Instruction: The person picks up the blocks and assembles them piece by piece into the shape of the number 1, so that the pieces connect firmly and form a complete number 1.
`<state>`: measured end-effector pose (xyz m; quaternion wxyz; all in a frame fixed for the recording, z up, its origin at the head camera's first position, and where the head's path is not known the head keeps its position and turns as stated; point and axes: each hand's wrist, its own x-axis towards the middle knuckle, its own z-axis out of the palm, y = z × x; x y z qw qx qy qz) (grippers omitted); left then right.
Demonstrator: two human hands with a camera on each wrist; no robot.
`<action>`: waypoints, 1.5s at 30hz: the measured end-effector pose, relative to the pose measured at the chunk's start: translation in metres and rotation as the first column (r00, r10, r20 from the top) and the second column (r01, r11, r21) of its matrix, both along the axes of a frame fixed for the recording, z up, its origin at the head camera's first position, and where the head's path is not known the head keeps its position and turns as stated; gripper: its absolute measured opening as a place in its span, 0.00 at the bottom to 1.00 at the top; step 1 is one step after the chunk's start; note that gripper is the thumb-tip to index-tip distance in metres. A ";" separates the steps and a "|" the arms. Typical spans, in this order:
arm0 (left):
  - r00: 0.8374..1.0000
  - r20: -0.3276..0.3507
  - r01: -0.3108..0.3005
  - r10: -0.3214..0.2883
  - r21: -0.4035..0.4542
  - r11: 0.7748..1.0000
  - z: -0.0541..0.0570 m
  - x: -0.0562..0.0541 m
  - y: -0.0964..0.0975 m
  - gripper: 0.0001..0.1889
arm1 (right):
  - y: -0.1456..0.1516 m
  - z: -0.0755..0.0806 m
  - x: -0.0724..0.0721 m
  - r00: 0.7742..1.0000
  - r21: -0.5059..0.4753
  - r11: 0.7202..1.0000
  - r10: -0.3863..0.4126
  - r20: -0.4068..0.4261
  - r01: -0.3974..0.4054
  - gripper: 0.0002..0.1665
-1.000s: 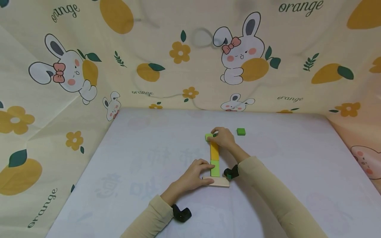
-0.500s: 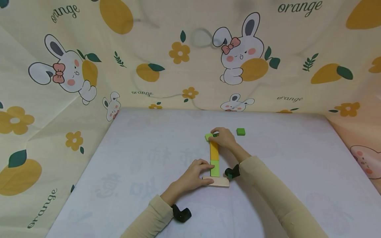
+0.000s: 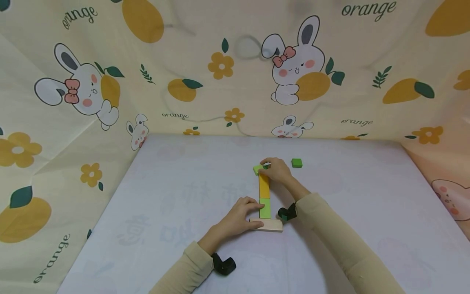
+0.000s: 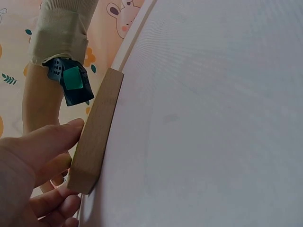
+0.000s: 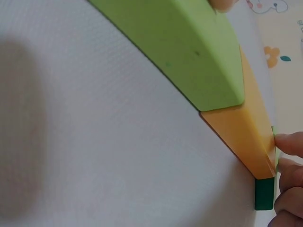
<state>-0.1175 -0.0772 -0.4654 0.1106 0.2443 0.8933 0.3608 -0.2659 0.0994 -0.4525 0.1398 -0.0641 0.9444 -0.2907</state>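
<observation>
A row of blocks runs away from me in the head view. A plain wooden block (image 3: 271, 225) lies crosswise at its near end, followed by a light green block (image 3: 264, 209) and a yellow block (image 3: 264, 188). My left hand (image 3: 238, 216) holds the wooden block's left end with its thumb, while a finger touches the light green block. At the far end my right hand (image 3: 278, 170) pinches a small light green block (image 3: 256, 170). Beside that lies a dark green block (image 5: 264, 195), against the yellow block's end and partly hidden by the fingers in the head view.
A loose green block (image 3: 297, 163) lies to the right of the right hand. The white table (image 3: 176, 183) meets a printed cloth backdrop (image 3: 205, 45) at its back edge. Black wrist cameras hang at both cuffs.
Almost nothing moves. My right forearm shifts very slightly to the right, and both hands stay at the same blocks.
</observation>
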 end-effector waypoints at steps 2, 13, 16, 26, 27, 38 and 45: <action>1.000 0.001 0.001 -0.001 0.000 1.000 0.000 0.000 0.000 0.27 | 0.001 0.001 0.000 1.000 -0.003 1.000 -0.001 0.005 0.001 0.25; 1.000 -0.019 0.011 -0.011 0.002 1.000 -0.001 0.000 0.001 0.27 | 0.007 0.000 0.002 1.000 -0.013 1.000 0.010 -0.016 -0.010 0.26; 1.000 -0.011 0.011 -0.011 0.001 1.000 -0.001 0.000 0.001 0.27 | 0.012 -0.002 0.003 0.999 -0.047 0.999 -0.001 -0.037 -0.001 0.25; 1.000 -0.023 0.010 -0.009 0.008 1.000 0.001 0.001 -0.001 0.26 | 0.024 0.002 0.013 0.995 -0.188 0.982 -0.013 -0.098 -0.005 0.24; 1.000 -0.023 0.009 -0.009 0.006 1.000 0.001 0.001 -0.001 0.26 | 0.026 0.002 0.013 0.995 -0.193 0.981 -0.018 -0.098 -0.002 0.24; 1.000 -0.012 0.001 -0.001 -0.003 1.000 -0.001 -0.001 0.001 0.27 | 0.051 0.009 0.021 0.995 -0.242 0.970 0.013 -0.100 -0.037 0.22; 1.000 -0.007 0.000 0.000 -0.007 1.000 -0.003 -0.001 0.001 0.27 | 0.068 0.006 0.020 0.996 -0.236 0.972 -0.028 -0.085 0.007 0.23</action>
